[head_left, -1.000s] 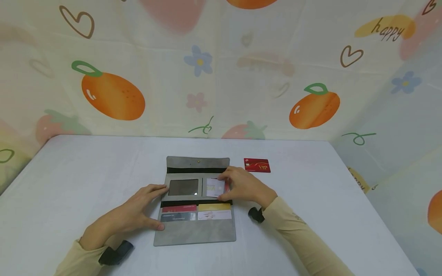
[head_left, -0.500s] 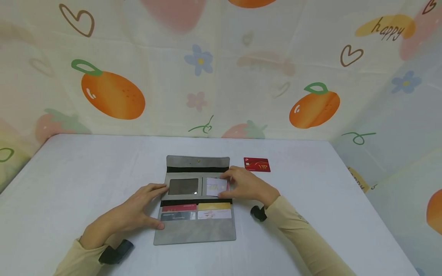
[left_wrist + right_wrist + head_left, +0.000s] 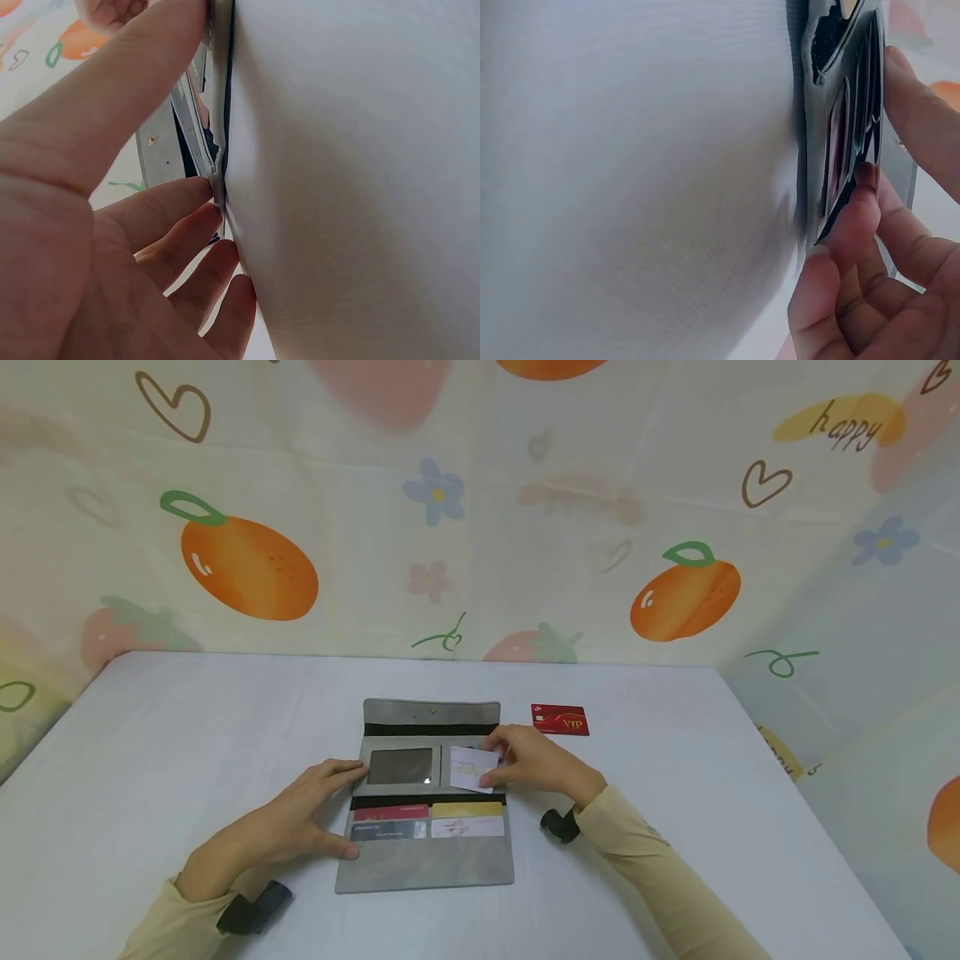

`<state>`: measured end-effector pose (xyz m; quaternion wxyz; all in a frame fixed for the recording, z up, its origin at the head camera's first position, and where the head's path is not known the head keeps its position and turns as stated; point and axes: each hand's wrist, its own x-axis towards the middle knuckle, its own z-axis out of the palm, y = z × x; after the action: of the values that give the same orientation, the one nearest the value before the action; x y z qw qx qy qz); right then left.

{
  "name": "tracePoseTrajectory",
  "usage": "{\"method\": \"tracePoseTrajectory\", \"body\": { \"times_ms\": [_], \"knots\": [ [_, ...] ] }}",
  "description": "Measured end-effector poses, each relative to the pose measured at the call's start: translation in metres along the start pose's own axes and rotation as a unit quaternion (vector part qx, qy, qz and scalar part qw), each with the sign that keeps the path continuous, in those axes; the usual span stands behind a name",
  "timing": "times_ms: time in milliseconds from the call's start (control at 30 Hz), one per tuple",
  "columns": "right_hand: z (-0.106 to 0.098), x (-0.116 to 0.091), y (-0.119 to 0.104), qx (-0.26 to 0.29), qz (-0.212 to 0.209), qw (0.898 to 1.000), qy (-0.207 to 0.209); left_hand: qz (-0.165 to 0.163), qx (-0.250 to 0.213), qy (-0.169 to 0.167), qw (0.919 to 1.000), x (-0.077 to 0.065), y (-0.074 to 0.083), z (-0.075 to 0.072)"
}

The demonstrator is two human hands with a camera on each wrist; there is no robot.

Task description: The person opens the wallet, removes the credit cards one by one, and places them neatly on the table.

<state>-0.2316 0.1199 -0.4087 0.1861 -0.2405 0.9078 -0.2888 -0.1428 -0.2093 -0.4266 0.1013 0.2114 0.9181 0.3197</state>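
A grey long wallet [image 3: 427, 867] lies unfolded on the white table. My right hand [image 3: 538, 766] pinches a white card [image 3: 467, 768] at its right edge, between thumb and fingers, over the upper right card slot. The card sits slightly tilted and sticks out to the right. From the right wrist view, several card edges [image 3: 840, 150] show stacked close by the fingertips. Along the wallet's left side rests my left hand [image 3: 288, 817], fingers extended and thumb against the lower edge. Its fingertips [image 3: 237, 289] touch the wallet's side in the left wrist view.
A red VIP card [image 3: 560, 719] lies right of the wallet's top flap [image 3: 431, 712]. Red, dark, yellow and white cards fill the wallet's lower slots, and a dark clear window [image 3: 400, 767] is at upper left. A fruit-patterned cloth [image 3: 360, 527] hangs behind the table.
The white card has slid a little to the right and turned slightly, now hiding the reddish card beside it. My left hand and the wallet stay in place.
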Motion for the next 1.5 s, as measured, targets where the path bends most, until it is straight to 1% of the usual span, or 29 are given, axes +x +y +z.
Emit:
{"method": "tracePoseTrajectory", "body": {
  "times_ms": [233,500,733,1000,1233,1333,1500],
  "knots": [
    [-0.003,-0.004,0.001,0.028,0.021,0.999,-0.012,0.002,-0.003,0.004,1.0,0.0,0.001,0.0],
    [-0.008,-0.01,0.004,0.021,0.006,1.0,-0.019,0.001,-0.002,0.002,1.0,0.001,0.001,0.001],
    [-0.006,-0.01,0.0,0.024,0.011,1.0,-0.004,-0.001,0.0,0.002,1.0,0.001,0.001,0.001],
    [-0.005,-0.011,-0.002,0.025,0.017,0.999,-0.008,0.002,-0.003,0.001,1.0,0.001,0.0,0.001],
    [-0.006,-0.016,-0.001,0.017,0.036,0.999,0.014,0.002,0.004,0.002,1.0,0.001,0.0,0.001],
    [-0.008,-0.017,-0.001,0.022,0.043,0.999,0.02,0.004,0.007,0.002,1.0,0.001,0.0,0.001],
    [-0.011,-0.019,-0.001,0.04,0.037,0.998,0.025,0.005,0.009,0.002,0.9999,0.001,-0.001,0.001]
  ]
}}
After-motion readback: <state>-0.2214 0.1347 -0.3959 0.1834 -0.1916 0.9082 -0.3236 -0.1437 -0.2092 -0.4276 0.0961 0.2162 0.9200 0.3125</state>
